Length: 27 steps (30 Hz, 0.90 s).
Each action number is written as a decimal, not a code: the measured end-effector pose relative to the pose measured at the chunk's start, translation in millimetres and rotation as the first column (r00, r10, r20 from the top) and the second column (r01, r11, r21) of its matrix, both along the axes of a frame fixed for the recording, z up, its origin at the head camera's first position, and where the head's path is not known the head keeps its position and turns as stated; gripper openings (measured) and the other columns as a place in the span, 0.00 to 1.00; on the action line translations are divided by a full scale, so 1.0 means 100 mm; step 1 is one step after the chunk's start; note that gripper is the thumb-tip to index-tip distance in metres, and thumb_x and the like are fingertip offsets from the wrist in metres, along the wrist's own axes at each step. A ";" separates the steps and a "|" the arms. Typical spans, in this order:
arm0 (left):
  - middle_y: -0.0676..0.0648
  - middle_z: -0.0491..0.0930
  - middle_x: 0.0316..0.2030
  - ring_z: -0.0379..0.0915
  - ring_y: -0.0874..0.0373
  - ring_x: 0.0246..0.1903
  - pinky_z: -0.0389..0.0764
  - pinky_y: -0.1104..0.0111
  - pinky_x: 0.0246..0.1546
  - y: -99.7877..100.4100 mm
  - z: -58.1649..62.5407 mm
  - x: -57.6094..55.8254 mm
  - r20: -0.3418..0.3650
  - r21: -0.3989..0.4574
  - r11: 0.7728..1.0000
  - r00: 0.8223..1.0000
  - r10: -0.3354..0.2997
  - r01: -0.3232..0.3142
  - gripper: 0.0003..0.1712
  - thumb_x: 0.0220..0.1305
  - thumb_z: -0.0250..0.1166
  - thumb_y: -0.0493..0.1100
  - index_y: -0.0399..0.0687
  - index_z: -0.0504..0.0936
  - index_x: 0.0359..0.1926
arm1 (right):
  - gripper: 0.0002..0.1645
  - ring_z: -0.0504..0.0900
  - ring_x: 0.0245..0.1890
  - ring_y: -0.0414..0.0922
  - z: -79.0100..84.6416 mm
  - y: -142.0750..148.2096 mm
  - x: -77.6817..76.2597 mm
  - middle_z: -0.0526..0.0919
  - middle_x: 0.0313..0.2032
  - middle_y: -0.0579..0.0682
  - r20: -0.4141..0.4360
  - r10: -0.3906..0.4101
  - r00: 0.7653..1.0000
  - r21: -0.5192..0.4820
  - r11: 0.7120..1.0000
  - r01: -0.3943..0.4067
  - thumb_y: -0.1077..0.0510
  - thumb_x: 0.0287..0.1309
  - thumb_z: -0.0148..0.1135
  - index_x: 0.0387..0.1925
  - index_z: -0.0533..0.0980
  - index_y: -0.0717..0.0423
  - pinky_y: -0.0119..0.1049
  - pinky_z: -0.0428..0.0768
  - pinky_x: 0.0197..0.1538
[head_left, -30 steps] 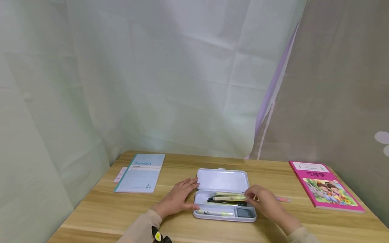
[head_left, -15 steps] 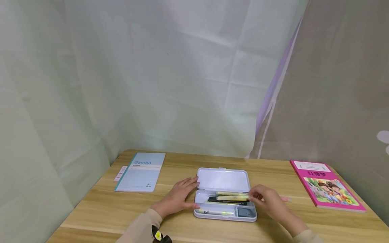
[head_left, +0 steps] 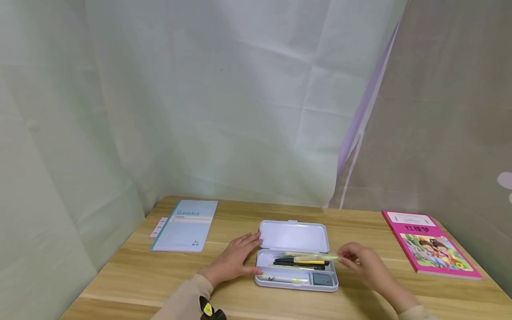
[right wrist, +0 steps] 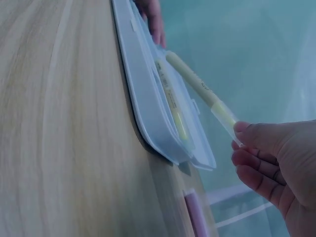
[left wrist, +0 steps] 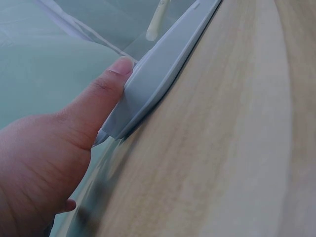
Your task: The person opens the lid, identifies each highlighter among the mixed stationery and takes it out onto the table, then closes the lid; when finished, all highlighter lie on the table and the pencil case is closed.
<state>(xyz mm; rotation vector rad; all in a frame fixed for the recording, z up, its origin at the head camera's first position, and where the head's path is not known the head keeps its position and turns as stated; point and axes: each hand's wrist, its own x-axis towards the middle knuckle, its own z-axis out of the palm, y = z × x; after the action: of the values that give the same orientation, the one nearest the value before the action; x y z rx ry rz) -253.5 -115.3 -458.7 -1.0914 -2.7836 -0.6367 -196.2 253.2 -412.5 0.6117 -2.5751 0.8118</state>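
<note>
A white pencil case (head_left: 294, 236) lies on the table with its lid raised. My left hand (head_left: 231, 263) is spread at its left end, fingertips at the lid and thumb on the case's side wall. In the left wrist view the thumb presses that wall. My right hand (head_left: 366, 266) pinches a cream highlighter (right wrist: 195, 83) by its clear yellow cap, holding it over the case's right end. Another highlighter (right wrist: 170, 96) lies in the case, with several black and yellow pens (head_left: 294, 262). A white pen (head_left: 280, 279) and a dark grey block (head_left: 322, 279) occupy the front compartments.
A light blue notebook (head_left: 186, 226) lies at the left, over a pink-and-white slip (head_left: 158, 227). To the right is a pink picture book (head_left: 432, 244). The right wrist view shows a pink stick-like object (right wrist: 196, 215) on the table beyond the case. Curtains hang behind.
My right hand has moved rightward and pulled the highlighter up from among the pens, toward the case's right end. The left hand has stayed put.
</note>
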 end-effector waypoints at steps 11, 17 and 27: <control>0.45 0.58 0.73 0.55 0.40 0.71 0.60 0.45 0.69 0.00 0.00 -0.01 -0.001 -0.012 1.000 1.000 0.003 -0.003 0.48 0.54 0.64 0.68 0.47 0.65 0.69 | 0.05 0.71 0.27 0.25 0.06 0.17 0.07 0.82 0.28 0.39 0.080 -0.121 0.989 0.026 0.993 0.119 0.63 0.52 0.68 0.30 0.80 0.51 0.25 0.78 0.30; 0.44 0.58 0.73 0.55 0.40 0.71 0.59 0.44 0.69 0.01 0.01 -0.01 0.015 -0.007 1.000 1.000 0.005 -0.004 0.48 0.54 0.65 0.67 0.46 0.64 0.69 | 0.06 0.71 0.27 0.23 0.06 0.28 0.12 0.82 0.27 0.38 0.043 -0.128 0.991 0.010 0.992 0.127 0.65 0.52 0.68 0.30 0.80 0.51 0.25 0.78 0.29; 0.44 0.58 0.73 0.55 0.40 0.71 0.60 0.44 0.68 0.00 0.01 0.01 0.006 -0.011 1.000 1.000 0.006 -0.006 0.48 0.54 0.65 0.67 0.46 0.64 0.69 | 0.07 0.74 0.27 0.22 0.03 0.45 0.16 0.82 0.25 0.36 -0.007 -0.129 0.992 -0.006 0.992 0.129 0.65 0.51 0.69 0.30 0.80 0.51 0.26 0.80 0.29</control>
<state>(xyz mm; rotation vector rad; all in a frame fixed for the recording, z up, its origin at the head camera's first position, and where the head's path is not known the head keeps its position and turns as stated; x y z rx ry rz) -253.0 -115.2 -458.1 -1.0847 -2.7972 -0.6261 -180.7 298.4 -409.9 0.4396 -2.5742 0.7722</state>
